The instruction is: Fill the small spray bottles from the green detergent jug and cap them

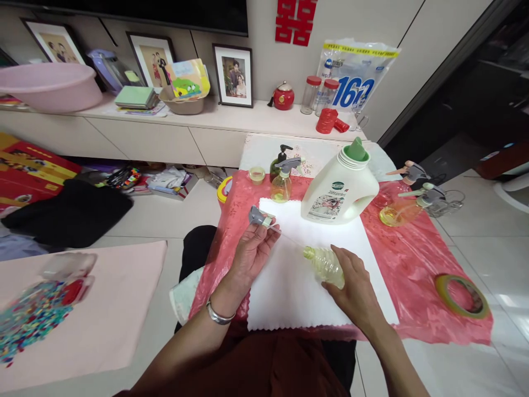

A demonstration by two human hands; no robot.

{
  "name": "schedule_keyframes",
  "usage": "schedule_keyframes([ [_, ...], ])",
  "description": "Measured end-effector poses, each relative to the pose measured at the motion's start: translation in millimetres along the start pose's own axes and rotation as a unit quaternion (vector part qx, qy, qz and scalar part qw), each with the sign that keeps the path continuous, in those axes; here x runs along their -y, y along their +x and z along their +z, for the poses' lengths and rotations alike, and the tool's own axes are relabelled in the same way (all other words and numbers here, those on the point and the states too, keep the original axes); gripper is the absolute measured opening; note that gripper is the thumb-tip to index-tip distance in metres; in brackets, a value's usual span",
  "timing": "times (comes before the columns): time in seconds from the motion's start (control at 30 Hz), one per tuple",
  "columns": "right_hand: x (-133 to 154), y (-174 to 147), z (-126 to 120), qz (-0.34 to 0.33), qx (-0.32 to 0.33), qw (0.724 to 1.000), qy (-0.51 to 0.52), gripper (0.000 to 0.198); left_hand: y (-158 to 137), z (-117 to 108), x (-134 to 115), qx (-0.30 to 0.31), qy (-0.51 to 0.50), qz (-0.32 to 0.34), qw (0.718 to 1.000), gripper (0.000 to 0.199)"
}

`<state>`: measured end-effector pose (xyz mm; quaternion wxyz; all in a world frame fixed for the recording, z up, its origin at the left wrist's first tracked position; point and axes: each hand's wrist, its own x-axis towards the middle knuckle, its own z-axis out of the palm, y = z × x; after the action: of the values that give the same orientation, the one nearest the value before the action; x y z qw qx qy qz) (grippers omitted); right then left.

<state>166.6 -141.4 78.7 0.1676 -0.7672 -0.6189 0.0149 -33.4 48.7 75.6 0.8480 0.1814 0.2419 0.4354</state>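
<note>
Pinched in the fingers of my left hand (251, 248) is a grey and pale-green spray nozzle (258, 216), its thin clear tube pointing toward the right. My right hand (355, 284) is wrapped around a ribbed, see-through yellow-green bottle (324, 262), tilted with its uncapped neck toward the left. The nozzle and the bottle are apart, both above a white scalloped sheet (289, 300). Beyond them stands a large white detergent jug (326, 207) with a green spout. A spray bottle (281, 188) with a grey head stands left of the jug.
Red plastic (413, 286) covers the table. Spray bottles (399, 214) and a tape roll (442, 295) are on the right. A small bowl (257, 176) and dark pump bottle (274, 166) stand at the back left. Colourful small pieces (37, 314) lie on a pink surface at left.
</note>
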Motion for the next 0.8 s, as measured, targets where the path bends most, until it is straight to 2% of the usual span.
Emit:
schedule_keyframes([
  [0.13, 9.3, 0.9, 3.8, 0.009, 0.0, 0.999, 0.05, 0.075, -10.2, 8.3, 9.4, 0.009, 0.02, -0.014, 1.0, 0.039],
  [0.37, 34.7, 3.8, 4.0, 0.014, -0.031, 0.986, 0.165, 0.067, -25.1, 16.9, 25.8, 0.028, 0.082, -0.026, 0.996, 0.047],
  [0.53, 40.3, 2.5, 6.5, -0.01, -0.053, 0.981, 0.189, 0.063, -30.6, 19.3, 27.2, 0.045, 0.096, -0.023, 0.994, 0.044],
  [0.8, 40.7, -2.9, 12.0, 0.015, -0.078, 0.973, 0.218, 0.063, -33.2, 18.5, 25.6, 0.07, 0.118, -0.016, 0.99, 0.042],
])
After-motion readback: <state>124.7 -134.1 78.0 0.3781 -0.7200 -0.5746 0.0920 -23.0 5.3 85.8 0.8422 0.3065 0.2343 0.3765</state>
